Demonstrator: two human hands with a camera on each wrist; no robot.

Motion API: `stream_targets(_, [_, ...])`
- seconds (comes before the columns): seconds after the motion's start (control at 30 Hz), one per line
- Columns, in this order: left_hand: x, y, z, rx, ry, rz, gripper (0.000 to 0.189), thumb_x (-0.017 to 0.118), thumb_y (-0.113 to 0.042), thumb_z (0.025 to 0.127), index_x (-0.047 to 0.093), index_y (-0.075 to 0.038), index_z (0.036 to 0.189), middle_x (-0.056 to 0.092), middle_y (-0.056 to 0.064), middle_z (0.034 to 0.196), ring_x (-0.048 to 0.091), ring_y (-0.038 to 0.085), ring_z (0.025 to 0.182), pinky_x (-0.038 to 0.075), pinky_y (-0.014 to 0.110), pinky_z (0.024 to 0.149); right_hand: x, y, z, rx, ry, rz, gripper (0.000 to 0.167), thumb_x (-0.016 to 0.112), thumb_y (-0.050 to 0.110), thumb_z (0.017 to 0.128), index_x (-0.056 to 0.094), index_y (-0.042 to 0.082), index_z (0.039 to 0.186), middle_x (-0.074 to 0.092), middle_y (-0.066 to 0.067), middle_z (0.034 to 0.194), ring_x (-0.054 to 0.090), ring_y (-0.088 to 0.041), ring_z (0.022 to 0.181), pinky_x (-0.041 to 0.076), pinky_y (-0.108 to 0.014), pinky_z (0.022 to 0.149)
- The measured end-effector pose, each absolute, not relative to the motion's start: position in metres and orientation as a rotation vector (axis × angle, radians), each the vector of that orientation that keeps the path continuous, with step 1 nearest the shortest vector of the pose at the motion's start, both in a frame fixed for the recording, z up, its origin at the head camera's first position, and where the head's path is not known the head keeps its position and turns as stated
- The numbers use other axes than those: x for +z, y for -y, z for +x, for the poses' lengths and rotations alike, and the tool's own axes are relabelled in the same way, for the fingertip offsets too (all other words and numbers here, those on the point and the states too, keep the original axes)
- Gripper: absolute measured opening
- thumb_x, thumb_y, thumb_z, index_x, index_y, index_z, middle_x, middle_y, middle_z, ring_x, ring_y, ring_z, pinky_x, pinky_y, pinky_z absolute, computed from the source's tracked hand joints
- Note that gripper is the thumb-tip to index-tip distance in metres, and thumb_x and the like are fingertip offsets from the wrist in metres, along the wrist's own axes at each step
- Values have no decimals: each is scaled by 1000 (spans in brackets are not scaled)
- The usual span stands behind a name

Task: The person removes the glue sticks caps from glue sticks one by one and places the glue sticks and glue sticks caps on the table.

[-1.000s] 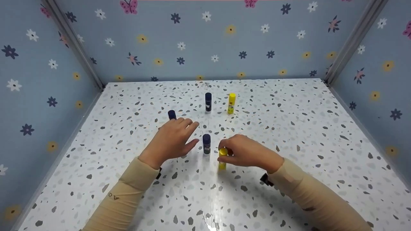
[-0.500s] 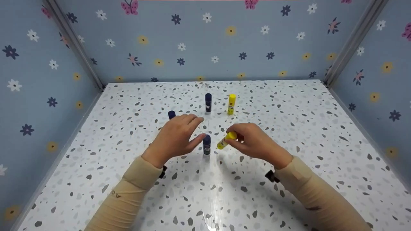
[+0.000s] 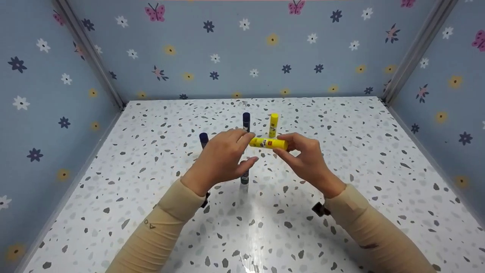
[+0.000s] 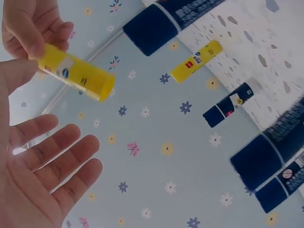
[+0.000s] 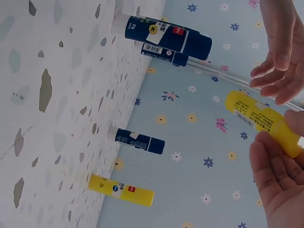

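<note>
Yellow glue stick (image 3: 267, 143) held level above the table (image 3: 352, 159) — my right hand (image 3: 307, 156) pinches one end between thumb and fingers, presumably to leave the other end free; my left hand (image 3: 222, 155), near that end, is empty, fingers loosely extended.

From the head, the left hand (image 3: 223, 154) partly hides the nearest navy glue stick (image 3: 245, 179).

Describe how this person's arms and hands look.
The left grip and right grip are bare hands. The beige, creased left sleeve bears small dark markings, the matching right sleeve a dark smudge. A small black piece shows beside each sleeve.
</note>
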State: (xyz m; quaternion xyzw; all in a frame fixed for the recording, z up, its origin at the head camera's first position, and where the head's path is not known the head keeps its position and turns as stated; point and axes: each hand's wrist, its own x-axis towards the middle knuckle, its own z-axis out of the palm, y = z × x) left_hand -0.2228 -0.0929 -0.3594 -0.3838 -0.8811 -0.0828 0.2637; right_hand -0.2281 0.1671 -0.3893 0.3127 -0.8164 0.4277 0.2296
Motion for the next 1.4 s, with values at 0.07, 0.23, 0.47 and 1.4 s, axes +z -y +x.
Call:
stream_targets(0.07, [-358,88,-222,-200,2395,-1030,50,79,-38,100,67,-2,132,74,12,118,74,27,104,64,41,96,-389,-166,-227,1258,2239,833,30,82,2,96,71,-8,121,79,-18,109,76,-22,82,61,-19,81])
stream_targets(0.23, [-357,79,-221,-138,2393,-985,45,82,-33,98,68,-2,128,73,10,113,72,25,96,65,38,89,-388,-163,-225,1550,2223,735,26,78,-1,98,72,-8,122,79,-20,102,72,-12,77,61,-20,76])
stream_targets(0.47, [-359,62,-224,-7,2273,-894,28,75,-18,99,70,0,120,71,10,95,69,25,78,63,36,69,-389,-160,-225,1867,2159,709,21,71,-4,101,72,-10,121,79,-14,98,73,-15,75,64,-26,75])
stream_targets(1.4, [-362,48,-215,132,2285,-798,21,73,-9,94,62,-11,77,56,0,58,50,13,44,46,28,40,-388,-154,-217,1924,2211,750,16,72,-2,101,74,-10,115,78,5,93,66,-12,71,59,-22,68])
